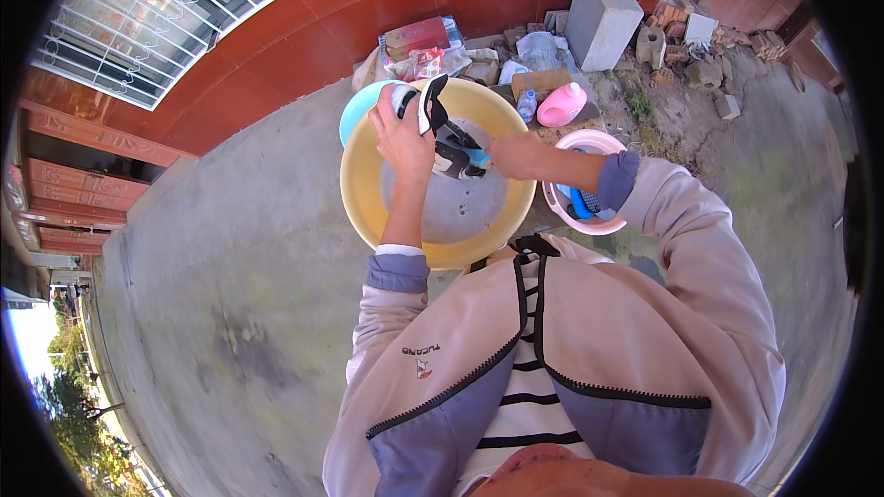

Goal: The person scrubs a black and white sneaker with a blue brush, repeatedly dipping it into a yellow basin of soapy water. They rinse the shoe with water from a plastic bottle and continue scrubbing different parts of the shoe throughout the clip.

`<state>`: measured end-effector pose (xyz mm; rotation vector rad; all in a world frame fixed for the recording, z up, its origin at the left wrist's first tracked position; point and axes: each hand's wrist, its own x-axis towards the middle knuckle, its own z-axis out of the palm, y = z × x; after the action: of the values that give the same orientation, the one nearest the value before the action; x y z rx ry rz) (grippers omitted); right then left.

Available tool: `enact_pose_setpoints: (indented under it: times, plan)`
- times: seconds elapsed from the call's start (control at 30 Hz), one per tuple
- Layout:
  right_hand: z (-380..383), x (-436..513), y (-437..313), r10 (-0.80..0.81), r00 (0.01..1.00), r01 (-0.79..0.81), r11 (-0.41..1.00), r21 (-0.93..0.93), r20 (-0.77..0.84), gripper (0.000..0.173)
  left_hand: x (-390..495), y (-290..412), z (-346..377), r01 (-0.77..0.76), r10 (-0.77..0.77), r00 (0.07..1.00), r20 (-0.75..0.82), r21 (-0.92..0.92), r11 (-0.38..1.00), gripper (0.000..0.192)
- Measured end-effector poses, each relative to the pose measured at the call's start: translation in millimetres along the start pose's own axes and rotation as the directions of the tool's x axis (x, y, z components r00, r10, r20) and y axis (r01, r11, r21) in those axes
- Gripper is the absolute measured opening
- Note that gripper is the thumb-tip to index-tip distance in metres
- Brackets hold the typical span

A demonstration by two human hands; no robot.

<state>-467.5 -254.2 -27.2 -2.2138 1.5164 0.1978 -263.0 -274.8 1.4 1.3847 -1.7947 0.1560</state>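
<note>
My left hand [407,138] grips a black-and-white shoe [431,107], holding it tilted over the left side of a large yellow basin [359,186]. Over the basin's right side, my right hand [518,155] is closed around a small blue tool [476,154] that looks like a brush; its working end is partly hidden. Just below it, another black-and-white piece [454,163], shoe-like, shows inside the basin. Greyish, cloudy water [449,210] with some dark specks covers the basin's bottom.
A light-blue basin [356,110] peeks out behind the yellow one. To the right are a pink basin [613,226] holding blue and dark items, a pink jug [563,107] and a clear bottle [527,107]. Boxes [414,38], a concrete block [601,21] and rubble [673,48] line the wall.
</note>
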Motion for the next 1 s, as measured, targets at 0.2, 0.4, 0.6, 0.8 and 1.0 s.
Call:
enact_pose_setpoints:
  times: [0.2, 0.4, 0.6, 0.8, 1.0]
  plan:
    - [-15.3, -15.0, -9.4, -0.114, 0.989, 0.118, 0.993, 0.032, -0.093, 0.026, 3.4, 6.5, -5.5, -0.012, 0.012, 0.999, 0.039, 0.019, 1.000, 0.040]
    - [25.8, -18.6, -6.8, -0.071, 0.996, 0.082, 0.972, -0.220, 0.060, 0.027, 4.4, 24.9, -2.9, -0.071, 0.073, 0.996, 0.047, -0.032, 0.997, 0.041]
    - [-16.7, -18.4, -3.4, -0.026, 0.999, 0.030, 0.992, -0.124, 0.032, 0.035, 2.4, 17.7, -1.2, 0.024, -0.024, 0.999, 0.040, 0.002, 1.000, 0.047]
    - [-6.9, -22.3, -0.4, -0.094, 0.991, 0.098, 0.994, 0.044, -0.091, 0.026, -1.6, 18.0, -0.9, -0.046, 0.046, 0.999, 0.014, 0.028, 0.999, 0.048]
    - [40.2, -6.2, 16.3, -0.079, 0.996, 0.072, 0.985, -0.155, -0.041, 0.035, 3.5, 21.5, 4.2, -0.036, 0.037, 0.999, 0.032, -0.008, 0.999, 0.029]
